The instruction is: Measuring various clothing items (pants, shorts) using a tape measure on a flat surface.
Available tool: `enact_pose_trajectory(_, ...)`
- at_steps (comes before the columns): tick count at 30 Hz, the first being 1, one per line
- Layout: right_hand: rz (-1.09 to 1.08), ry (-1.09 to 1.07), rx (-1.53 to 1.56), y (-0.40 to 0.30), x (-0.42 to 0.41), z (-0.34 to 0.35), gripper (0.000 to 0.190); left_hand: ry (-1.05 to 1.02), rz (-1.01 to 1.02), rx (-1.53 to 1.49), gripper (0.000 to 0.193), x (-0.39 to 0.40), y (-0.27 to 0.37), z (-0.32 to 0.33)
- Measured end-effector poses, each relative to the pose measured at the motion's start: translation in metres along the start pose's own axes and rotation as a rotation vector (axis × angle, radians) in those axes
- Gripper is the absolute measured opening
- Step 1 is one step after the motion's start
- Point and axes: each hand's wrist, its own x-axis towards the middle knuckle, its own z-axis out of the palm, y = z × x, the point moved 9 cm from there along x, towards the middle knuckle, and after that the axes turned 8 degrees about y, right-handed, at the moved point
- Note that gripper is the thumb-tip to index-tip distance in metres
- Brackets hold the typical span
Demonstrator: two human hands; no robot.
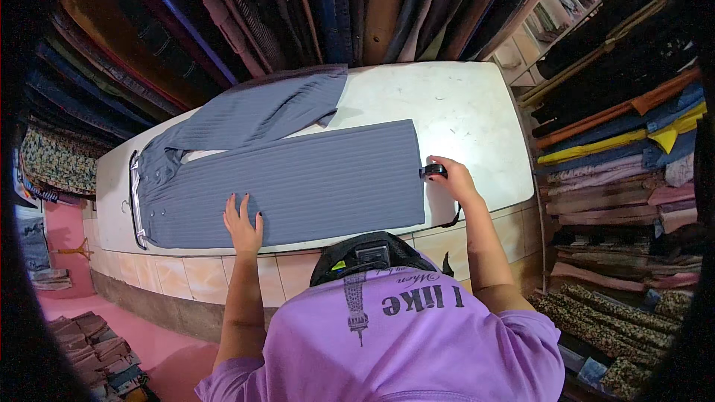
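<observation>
A pair of blue-grey ribbed trousers (335,176) lies across a white tabletop (463,95), waist to the left. One leg is laid out straight nearest me; the other leg (268,100) slants away, rumpled, toward the back. A black clip hanger (134,201) is clipped to the waistband. My left hand (243,226) rests with fingers spread on the near leg and holds nothing. At the hem on the right, my right hand (455,178) grips a small black rounded object (434,170). Its front touches or nearly touches the hem; its exact kind is unclear.
Trousers and jeans (329,11) hang in a dense row along the table's far edge. Folded clothes (609,178) fill shelves on the right. Stacked garments (100,352) lie at lower left by the pink floor (179,363). A tiled ledge (201,279) runs along the near side.
</observation>
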Motion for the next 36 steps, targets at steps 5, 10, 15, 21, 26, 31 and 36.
enact_pose_trajectory(5,-0.059,-0.025,0.091,0.001,0.002,0.005,0.041,0.064,0.005,0.001,0.056,0.001,0.001,-0.006)
enact_pose_trajectory(10,-0.033,-0.029,0.102,0.008,0.012,0.007,0.034,0.083,-0.002,-0.006,0.055,0.001,0.000,-0.007)
enact_pose_trajectory(15,0.059,0.205,0.210,-0.013,0.055,-0.066,0.023,0.017,-0.030,-0.013,0.052,0.001,-0.003,-0.001)
enact_pose_trajectory(21,-0.241,0.637,0.370,-0.118,0.087,-0.248,0.018,0.037,-0.038,-0.037,0.051,0.000,-0.004,-0.004)
enact_pose_trajectory(26,-0.522,0.854,0.333,-0.181,0.055,-0.351,0.027,0.164,-0.044,-0.065,0.049,-0.001,-0.006,-0.014)
enact_pose_trajectory(31,-0.483,0.789,0.373,-0.126,0.065,-0.311,0.029,0.209,-0.067,-0.094,0.049,-0.002,-0.011,-0.022)
enact_pose_trajectory(36,0.034,0.566,0.024,0.013,0.092,-0.142,0.036,0.180,-0.093,-0.089,0.050,-0.005,-0.013,-0.021)
